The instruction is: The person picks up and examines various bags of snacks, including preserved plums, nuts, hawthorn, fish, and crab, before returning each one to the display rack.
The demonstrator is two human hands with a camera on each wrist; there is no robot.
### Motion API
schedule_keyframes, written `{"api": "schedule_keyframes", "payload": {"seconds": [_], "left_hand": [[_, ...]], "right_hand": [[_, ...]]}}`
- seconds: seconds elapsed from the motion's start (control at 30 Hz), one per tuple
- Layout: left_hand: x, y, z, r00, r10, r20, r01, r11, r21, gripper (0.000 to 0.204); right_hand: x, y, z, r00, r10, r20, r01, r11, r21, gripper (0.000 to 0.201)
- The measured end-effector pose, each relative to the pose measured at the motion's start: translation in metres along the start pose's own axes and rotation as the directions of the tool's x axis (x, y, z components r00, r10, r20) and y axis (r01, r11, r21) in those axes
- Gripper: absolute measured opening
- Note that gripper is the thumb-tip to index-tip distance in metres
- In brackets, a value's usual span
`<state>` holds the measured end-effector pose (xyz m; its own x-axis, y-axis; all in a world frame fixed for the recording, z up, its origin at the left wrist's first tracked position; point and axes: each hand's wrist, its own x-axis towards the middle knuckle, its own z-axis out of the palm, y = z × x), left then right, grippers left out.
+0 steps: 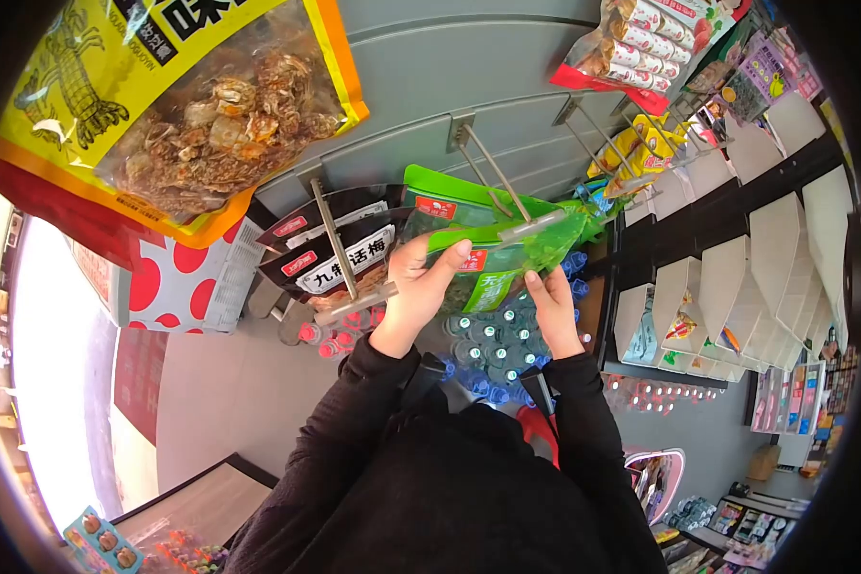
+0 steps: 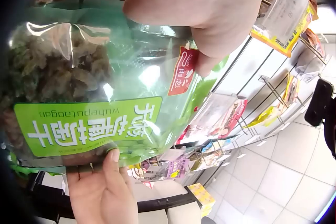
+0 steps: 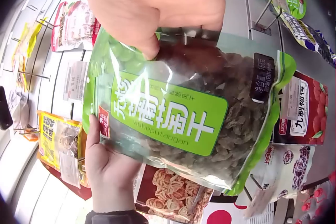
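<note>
A green, clear-fronted bag of raisins [image 1: 491, 289] is held between both hands in front of the hanging rack. At its left edge, my left hand [image 1: 423, 287] grips the bag with the thumb on its front. My right hand [image 1: 555, 311] pinches the opposite edge, thumb in front. The right wrist view shows the dark raisins behind the film and a green label [image 3: 170, 113]. A metal hook [image 1: 493, 177] comes down from the wall, and its end plate [image 1: 533, 226] overlaps the bag's top. Another green bag [image 1: 435, 184] hangs behind.
Black snack bags [image 1: 340, 258] hang left of the hands on a hook [image 1: 335, 234]. A large yellow bag [image 1: 177, 105] hangs closer at upper left. Bottles [image 1: 493, 349] stand below the hands. Shelf bins [image 1: 717, 297] line the right side.
</note>
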<state>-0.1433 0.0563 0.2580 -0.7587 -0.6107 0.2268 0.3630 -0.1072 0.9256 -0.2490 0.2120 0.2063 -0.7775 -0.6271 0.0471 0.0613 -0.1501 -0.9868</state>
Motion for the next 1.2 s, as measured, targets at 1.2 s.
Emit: {"api": "schedule_keyframes", "payload": {"seconds": [1.2], "left_hand": [[0.006,0.003,0.002,0.990,0.078,-0.116,-0.076,0.997,0.026,0.016]], "right_hand": [[0.010,0.000,0.007,0.999,-0.001,0.035,0.003,0.998,-0.057,0.030]]}}
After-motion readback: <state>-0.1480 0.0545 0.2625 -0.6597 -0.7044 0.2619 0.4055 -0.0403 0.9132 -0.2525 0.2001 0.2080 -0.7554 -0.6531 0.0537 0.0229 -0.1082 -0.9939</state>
